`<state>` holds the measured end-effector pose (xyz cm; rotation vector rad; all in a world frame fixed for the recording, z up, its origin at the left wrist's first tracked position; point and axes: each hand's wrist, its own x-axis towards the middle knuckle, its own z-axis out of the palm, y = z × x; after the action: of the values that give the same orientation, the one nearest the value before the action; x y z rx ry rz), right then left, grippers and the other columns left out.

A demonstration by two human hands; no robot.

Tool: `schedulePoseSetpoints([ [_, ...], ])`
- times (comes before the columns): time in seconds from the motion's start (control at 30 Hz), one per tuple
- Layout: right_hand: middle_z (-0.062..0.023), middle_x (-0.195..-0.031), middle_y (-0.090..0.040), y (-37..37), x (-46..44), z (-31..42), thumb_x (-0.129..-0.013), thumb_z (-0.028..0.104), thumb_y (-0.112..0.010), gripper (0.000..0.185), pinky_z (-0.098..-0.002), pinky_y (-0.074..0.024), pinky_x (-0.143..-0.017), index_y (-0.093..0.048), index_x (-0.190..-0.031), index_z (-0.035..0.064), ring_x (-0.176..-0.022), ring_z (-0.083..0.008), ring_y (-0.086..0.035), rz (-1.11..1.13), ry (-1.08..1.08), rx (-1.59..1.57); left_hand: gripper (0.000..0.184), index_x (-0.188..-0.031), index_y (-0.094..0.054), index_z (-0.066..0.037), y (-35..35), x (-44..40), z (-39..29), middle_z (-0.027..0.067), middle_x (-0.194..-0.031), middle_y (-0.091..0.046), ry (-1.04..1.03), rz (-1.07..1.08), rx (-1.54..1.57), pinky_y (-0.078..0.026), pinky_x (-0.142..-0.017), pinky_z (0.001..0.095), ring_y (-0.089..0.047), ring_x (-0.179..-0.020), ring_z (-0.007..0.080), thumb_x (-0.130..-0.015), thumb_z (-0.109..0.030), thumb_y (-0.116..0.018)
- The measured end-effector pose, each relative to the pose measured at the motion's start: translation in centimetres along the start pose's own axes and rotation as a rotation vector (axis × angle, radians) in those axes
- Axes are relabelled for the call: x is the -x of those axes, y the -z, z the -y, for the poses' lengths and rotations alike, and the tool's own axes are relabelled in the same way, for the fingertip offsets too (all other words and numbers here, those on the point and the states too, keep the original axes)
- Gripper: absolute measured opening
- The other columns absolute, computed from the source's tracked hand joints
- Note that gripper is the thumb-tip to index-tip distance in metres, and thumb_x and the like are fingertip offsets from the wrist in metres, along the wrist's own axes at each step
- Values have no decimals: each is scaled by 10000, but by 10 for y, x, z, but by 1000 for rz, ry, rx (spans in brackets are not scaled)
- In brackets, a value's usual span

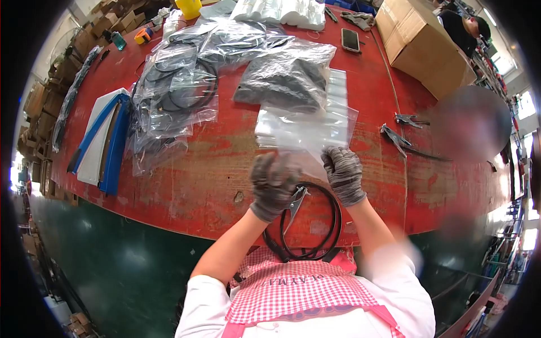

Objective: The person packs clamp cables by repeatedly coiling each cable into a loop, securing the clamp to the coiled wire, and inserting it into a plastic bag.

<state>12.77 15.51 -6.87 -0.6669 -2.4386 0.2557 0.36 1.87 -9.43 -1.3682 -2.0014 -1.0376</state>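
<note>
My right hand [344, 173], in a grey knit glove, is closed with its fingertips pinching the edge of a clear plastic bag [332, 121]. That bag lies partly over a stack of flat clear bags [273, 130]. My left hand [274, 183], gloved the same way, is raised at the bag's near left side; motion smears its fingers, so I cannot tell whether they hold the film. Just below both hands, a coiled black cable [339, 222] rests at the table's near edge against my apron. A metal clamp [295, 207] on it sits beside my left wrist.
Bagged coiled cables [189, 84] are heaped at left, beside a blue file holder [114, 143]. A grey plastic-wrapped bundle [287, 76] covers the stack's far end. A phone [350, 40], cardboard box [422, 45] and metal clamps [394, 138] lie rightward. Another person [463, 31] is behind the box.
</note>
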Motion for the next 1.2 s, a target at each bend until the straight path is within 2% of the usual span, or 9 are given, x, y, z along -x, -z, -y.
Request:
schedulePoseSetpoints([
  [0.17,-92,-762,-564,0,-1,2,-729,108,-601,197,-388,-432,-659,-558,-919,83,-717,-273,-539,-44,173,41,243,-956,-573,-186,-21,-41,22,-34,-1258,-471,-316,53,-109,-235,-1029,434,-348,-1218,239,-756,-299,-651],
  [0.43,-92,-918,-580,-25,19,-7,-742,136,-543,257,-381,-451,-751,-558,-986,58,-899,-249,-549,292,423,119,280,-1035,-556,-207,-14,-79,11,2,-1247,-494,-546,41,143,-322,-996,411,-431,-1176,226,-761,-207,-614],
  [0.57,-124,-1101,-548,-56,40,4,-797,168,-495,333,-376,-420,-877,-535,-1104,46,-1047,-245,-504,-169,477,118,302,-1044,-582,-137,-39,-38,-10,61,-1177,-553,-840,430,276,-354,-982,416,-500,-1123,246,-766,-254,-564],
  [0.67,-133,-1216,-495,-68,49,-14,-845,189,-434,357,-323,-375,-955,-511,-1179,91,-1132,-244,-451,547,403,157,327,-1035,-589,-119,-39,-44,-15,86,-1116,-584,-676,923,343,-372,-962,399,-542,-1067,250,-782,-321,-547],
  [0.73,-134,-1132,-535,-52,34,-10,-812,162,-479,349,-349,-418,-896,-524,-1147,75,-1059,-266,-498,419,322,-329,333,-1004,-594,-113,-35,-70,-9,83,-1076,-595,-254,1346,135,-413,-905,375,-565,-1018,256,-788,-361,-541],
  [0.8,-141,-987,-563,-31,22,-4,-766,114,-528,296,-401,-460,-797,-537,-1058,67,-921,-312,-549,779,75,-211,312,-975,-595,-113,-28,-65,11,82,-1041,-603,-178,1277,71,-429,-872,371,-572,-991,259,-785,-356,-551],
  [0.97,-135,-857,-565,-40,37,-21,-729,80,-569,170,-420,-471,-678,-559,-897,96,-809,-326,-569,305,-114,-297,183,-927,-596,-124,-43,-15,73,76,-892,-610,-393,953,59,-464,-786,381,-588,-848,270,-774,-222,-580],
  [1.07,-109,-864,-573,-30,28,-15,-715,98,-587,134,-403,-477,-662,-601,-847,113,-829,-291,-566,389,-38,-171,160,-924,-594,-123,-36,-9,73,66,-916,-608,-196,801,94,-469,-769,366,-581,-839,258,-776,-165,-551],
  [1.2,-83,-880,-579,-19,31,-18,-693,135,-593,120,-375,-485,-671,-629,-806,127,-846,-264,-556,271,215,131,182,-928,-596,-139,-32,-8,76,75,-954,-607,-436,525,-47,-484,-676,360,-579,-809,235,-756,-178,-550],
])
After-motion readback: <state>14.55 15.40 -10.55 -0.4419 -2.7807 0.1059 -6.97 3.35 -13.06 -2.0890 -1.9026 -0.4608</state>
